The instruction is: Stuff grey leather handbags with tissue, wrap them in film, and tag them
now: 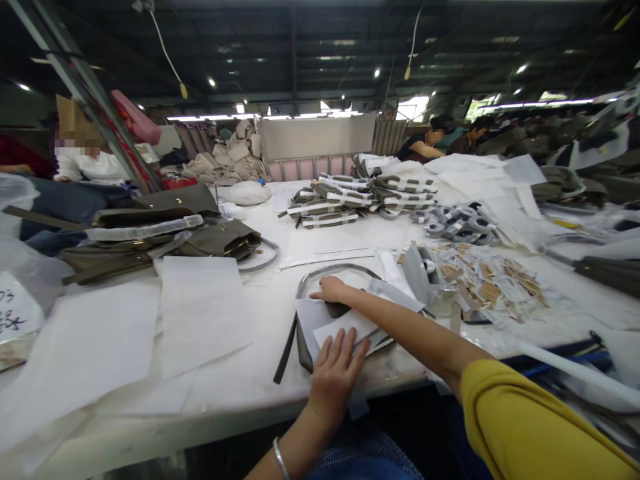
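A dark olive handbag [303, 347] lies at the table's front edge, mostly hidden under white paper sheets [307, 313]. My left hand [337, 367] rests flat on a folded white paper [345, 328] over the bag, fingers spread. Reaching across from the right, my right hand [331, 291] is over the bag's top edge, inside the loop of its wrapped handle [345, 268]. One finger points left; the others are partly hidden, and I see nothing held. A dark strap [285, 350] hangs out at the bag's left side.
Olive bags [215, 240] lie at the left beside loose white sheets [200, 313]. Wrapped bag parts [345, 197] are stacked at the back. Grey tape rolls [460, 223], a pile of tags [493, 280] and a clear container [443, 299] stand right. People work beyond.
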Available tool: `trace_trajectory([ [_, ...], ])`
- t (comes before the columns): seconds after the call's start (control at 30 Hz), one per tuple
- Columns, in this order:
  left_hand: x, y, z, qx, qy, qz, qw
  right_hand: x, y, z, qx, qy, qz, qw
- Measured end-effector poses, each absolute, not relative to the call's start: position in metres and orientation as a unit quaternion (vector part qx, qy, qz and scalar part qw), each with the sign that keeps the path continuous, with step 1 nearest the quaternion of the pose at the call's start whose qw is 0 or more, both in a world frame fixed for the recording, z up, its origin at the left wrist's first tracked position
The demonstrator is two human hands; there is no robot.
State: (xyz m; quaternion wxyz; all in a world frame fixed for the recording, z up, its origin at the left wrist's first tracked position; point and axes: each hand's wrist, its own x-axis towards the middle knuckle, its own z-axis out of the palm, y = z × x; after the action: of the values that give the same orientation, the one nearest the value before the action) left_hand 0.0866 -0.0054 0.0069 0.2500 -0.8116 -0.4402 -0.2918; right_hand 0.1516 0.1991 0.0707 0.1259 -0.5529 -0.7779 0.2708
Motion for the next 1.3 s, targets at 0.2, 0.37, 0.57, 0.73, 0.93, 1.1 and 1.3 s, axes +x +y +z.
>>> trace_trajectory([
  [0.2,0.090,-0.012,0.005,-0.805,-0.435,-0.319,0.245,0.133,0.222,0.047,-0.576,-0.719,0.375,0.106],
  [0.37,0.088,-0.011,0.005,-0.808,-0.438,-0.315,0.237,0.147,0.223,0.040,-0.543,-0.647,0.504,0.178],
  [0.57,0.090,-0.011,0.006,-0.804,-0.445,-0.328,0.219,0.157,0.206,0.055,-0.443,-0.571,0.639,0.265],
  [0.73,0.090,-0.012,0.008,-0.809,-0.456,-0.305,0.211,0.160,0.192,0.062,-0.372,-0.546,0.683,0.310],
  [0.93,0.089,-0.013,0.009,-0.818,-0.454,-0.286,0.208,0.157,0.186,0.062,-0.330,-0.535,0.677,0.384],
  [1.1,0.084,-0.010,0.014,-0.828,-0.451,-0.270,0.197,0.163,0.176,0.078,-0.314,-0.561,0.653,0.401],
  [1.3,0.085,-0.013,0.008,-0.818,-0.475,-0.280,0.167,0.192,0.143,0.088,-0.307,-0.709,0.524,0.358],
])
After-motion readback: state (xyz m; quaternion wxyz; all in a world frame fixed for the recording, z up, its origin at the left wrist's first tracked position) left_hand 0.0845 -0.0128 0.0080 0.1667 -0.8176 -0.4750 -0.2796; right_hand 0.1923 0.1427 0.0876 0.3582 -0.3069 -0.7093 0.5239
